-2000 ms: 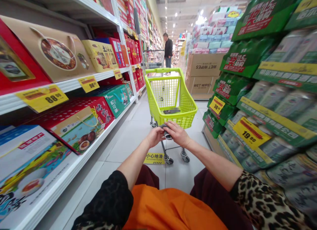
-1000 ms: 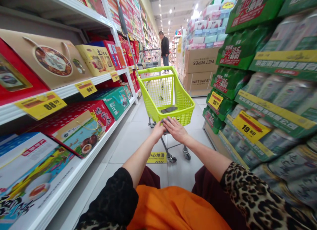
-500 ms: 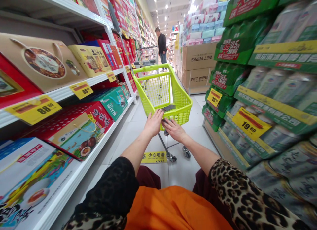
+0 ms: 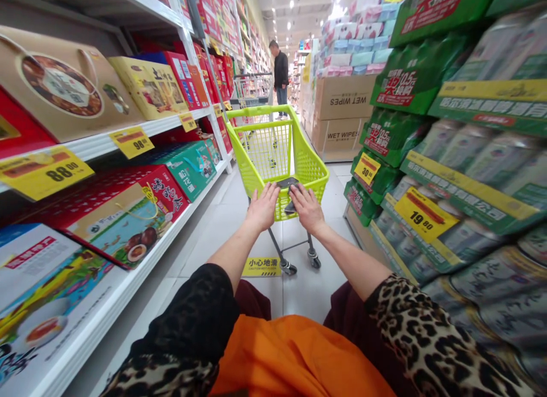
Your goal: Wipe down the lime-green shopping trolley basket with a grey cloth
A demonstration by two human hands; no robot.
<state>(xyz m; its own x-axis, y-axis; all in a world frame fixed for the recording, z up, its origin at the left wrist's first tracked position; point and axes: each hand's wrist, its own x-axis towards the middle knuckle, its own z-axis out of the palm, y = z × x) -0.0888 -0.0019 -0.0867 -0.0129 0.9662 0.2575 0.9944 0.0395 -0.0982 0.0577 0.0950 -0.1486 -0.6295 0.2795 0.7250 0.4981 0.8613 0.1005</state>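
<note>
A lime-green plastic shopping cart stands in the aisle straight ahead of me. My left hand lies over the rear rim of its basket, fingers curled onto the edge. My right hand grips the same rim just to the right, its fingertips beside a dark flat object that lies in the basket. The cart's grey frame and wheels show below my wrists.
Shelves of gift boxes with yellow price tags line the left. Stacked green drink packs and wet-wipes cartons fill the right. A yellow floor sticker lies under the cart. A person stands far ahead by a metal cart.
Both hands have left the grey handle below the basket and moved up onto the basket's rear rim. The cart has rolled a little further down the aisle.
</note>
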